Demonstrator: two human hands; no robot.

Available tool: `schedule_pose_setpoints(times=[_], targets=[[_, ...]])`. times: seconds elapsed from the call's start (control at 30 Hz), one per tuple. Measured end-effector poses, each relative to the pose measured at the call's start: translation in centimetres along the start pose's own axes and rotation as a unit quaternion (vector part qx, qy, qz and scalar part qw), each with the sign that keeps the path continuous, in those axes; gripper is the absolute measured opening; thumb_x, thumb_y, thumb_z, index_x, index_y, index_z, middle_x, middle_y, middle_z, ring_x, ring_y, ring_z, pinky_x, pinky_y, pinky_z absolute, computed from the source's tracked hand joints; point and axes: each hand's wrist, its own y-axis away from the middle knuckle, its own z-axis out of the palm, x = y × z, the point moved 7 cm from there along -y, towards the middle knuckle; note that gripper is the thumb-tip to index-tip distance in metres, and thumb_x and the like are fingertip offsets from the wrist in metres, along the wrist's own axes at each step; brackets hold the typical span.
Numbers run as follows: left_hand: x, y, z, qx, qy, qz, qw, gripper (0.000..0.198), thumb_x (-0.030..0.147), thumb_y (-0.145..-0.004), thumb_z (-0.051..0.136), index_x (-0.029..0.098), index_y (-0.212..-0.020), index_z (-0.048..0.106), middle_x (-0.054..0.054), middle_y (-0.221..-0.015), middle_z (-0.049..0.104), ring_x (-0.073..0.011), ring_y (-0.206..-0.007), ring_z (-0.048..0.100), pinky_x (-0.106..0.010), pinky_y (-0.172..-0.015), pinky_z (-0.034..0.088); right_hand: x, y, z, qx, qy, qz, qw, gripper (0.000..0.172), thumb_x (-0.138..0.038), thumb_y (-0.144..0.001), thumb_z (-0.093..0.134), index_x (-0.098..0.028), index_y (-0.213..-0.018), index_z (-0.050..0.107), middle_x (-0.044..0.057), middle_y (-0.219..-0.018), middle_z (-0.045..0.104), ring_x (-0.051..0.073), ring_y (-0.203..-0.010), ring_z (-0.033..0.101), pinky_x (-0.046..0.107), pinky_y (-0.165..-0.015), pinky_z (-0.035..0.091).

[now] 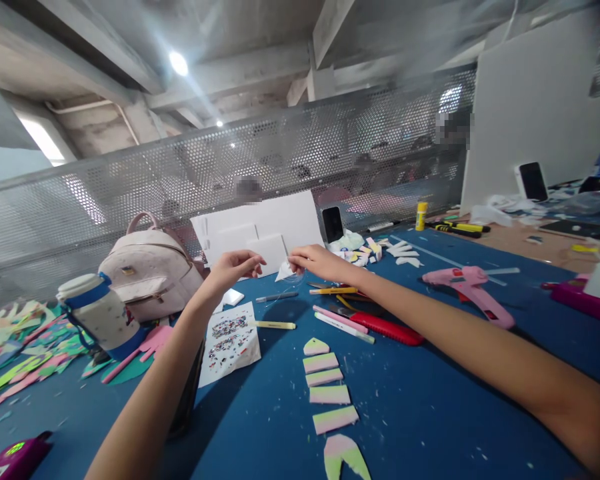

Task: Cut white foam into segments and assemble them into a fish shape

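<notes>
Left hand (243,262): fingers loosely curled, thumb near fingertips; cannot tell if anything held. Right hand (307,260): fingertips drawn together beside white triangular piece (283,272), grip unclear; piece between hands. From hands: pink-and-green strips (329,395) toward five o'clock, pink glue gun (467,280) three, backpack (150,270) nine.

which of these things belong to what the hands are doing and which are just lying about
Likely part of the job:
- small white piece by the right hand
- row of pink-and-green pieces
- pink glue gun, perhaps

Probably just lying about:
- backpack
- bottle
- phone by the white board
</notes>
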Motion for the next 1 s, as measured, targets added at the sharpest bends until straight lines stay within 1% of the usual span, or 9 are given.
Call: schedule_pose_setpoints(times=[0.2, 0.33, 0.43, 0.53, 0.6, 0.67, 0.77, 0.87, 1.0], targets=[[-2.2, -0.5, 0.0, -0.017, 0.002, -0.021, 1.0, 0.029, 0.041, -0.098, 0.057, 0.013, -0.101, 0.063, -0.003, -0.091, 0.065, -0.0139, -0.076, 0.064, -0.031, -0.071, 0.056, -0.5, 0.0, 0.0, -0.011, -0.023, -0.011, 1.0, 0.026, -0.035, -0.101, 0.058, -0.014, -0.114, 0.062, 0.007, -0.108, 0.064, 0.018, -0.09, 0.065, 0.036, -0.081, 0.057], [-3.6, -0.8, 0.2, -0.037, 0.006, -0.017, 0.999, 0.025, 0.037, -0.097, 0.06, 0.013, -0.106, 0.062, -0.004, -0.097, 0.065, -0.0153, -0.081, 0.065, -0.033, -0.074, 0.057, -1.3, 0.1, 0.0, -0.02, -0.051, -0.023, 0.998, 0.026, -0.036, -0.101, 0.058, -0.013, -0.112, 0.062, 0.007, -0.105, 0.065, 0.017, -0.089, 0.065, 0.036, -0.08, 0.057], [-3.4, -0.8, 1.3, -0.081, 0.014, 0.004, 0.997, 0.025, 0.032, -0.095, 0.064, 0.013, -0.11, 0.062, -0.006, -0.106, 0.066, -0.0179, -0.09, 0.066, -0.037, -0.08, 0.057, -1.7, 0.1, 0.0, -0.026, -0.08, -0.03, 0.996, 0.027, -0.036, -0.101, 0.058, -0.012, -0.111, 0.062, 0.006, -0.103, 0.065, 0.017, -0.087, 0.065, 0.035, -0.079, 0.057], [-2.5, -0.5, 3.0, -0.126, 0.024, 0.031, 0.991, 0.025, 0.031, -0.093, 0.066, 0.014, -0.112, 0.063, -0.007, -0.112, 0.065, -0.0201, -0.097, 0.066, -0.041, -0.086, 0.056, -1.6, -0.1, 0.1, -0.03, -0.113, -0.031, 0.993, 0.027, -0.037, -0.101, 0.058, -0.012, -0.111, 0.062, 0.006, -0.103, 0.065, 0.017, -0.086, 0.065, 0.035, -0.078, 0.057], [-1.8, -0.3, 4.0, -0.14, 0.029, 0.046, 0.989, 0.026, 0.031, -0.093, 0.066, 0.014, -0.112, 0.063, -0.007, -0.114, 0.065, -0.0203, -0.098, 0.065, -0.041, -0.087, 0.056, -1.4, -0.2, 0.1, -0.031, -0.134, -0.028, 0.99, 0.027, -0.037, -0.101, 0.058, -0.012, -0.111, 0.062, 0.006, -0.103, 0.065, 0.017, -0.086, 0.065, 0.035, -0.077, 0.057], [-1.5, -0.2, 4.7, -0.143, 0.032, 0.053, 0.988, 0.026, 0.031, -0.093, 0.066, 0.014, -0.113, 0.063, -0.007, -0.113, 0.065, -0.0203, -0.098, 0.065, -0.041, -0.087, 0.056, -1.2, -0.3, 0.0, -0.031, -0.153, -0.024, 0.987, 0.028, -0.037, -0.101, 0.058, -0.012, -0.111, 0.062, 0.006, -0.103, 0.065, 0.017, -0.086, 0.065, 0.035, -0.077, 0.057], [-1.6, -0.3, 5.2, -0.137, 0.031, 0.051, 0.989, 0.025, 0.032, -0.094, 0.065, 0.014, -0.109, 0.063, -0.006, -0.108, 0.066, -0.0195, -0.095, 0.066, -0.04, -0.085, 0.056, -1.1, -0.3, -0.2, -0.027, -0.182, -0.014, 0.983, 0.028, -0.038, -0.101, 0.057, -0.012, -0.112, 0.062, 0.006, -0.103, 0.065, 0.017, -0.086, 0.065, 0.034, -0.077, 0.057], [-2.0, -0.5, 4.9, -0.123, 0.027, 0.042, 0.991, 0.023, 0.034, -0.095, 0.064, 0.013, -0.104, 0.064, -0.005, -0.099, 0.067, -0.0172, -0.087, 0.066, -0.037, -0.081, 0.057, -1.1, -0.1, -0.4, -0.016, -0.21, -0.001, 0.978, 0.028, -0.038, -0.101, 0.058, -0.012, -0.113, 0.062, 0.006, -0.104, 0.064, 0.017, -0.087, 0.065, 0.035, -0.077, 0.057], [-2.7, -0.8, 4.3, -0.111, 0.029, 0.026, 0.993, 0.023, 0.035, -0.096, 0.062, 0.013, -0.103, 0.064, -0.004, -0.095, 0.067, -0.0155, -0.081, 0.066, -0.034, -0.076, 0.057, -1.2, 0.1, -0.8, 0.002, -0.24, 0.017, 0.971, 0.029, -0.038, -0.1, 0.058, -0.013, -0.115, 0.061, 0.007, -0.107, 0.064, 0.018, -0.089, 0.065, 0.036, -0.078, 0.057]])
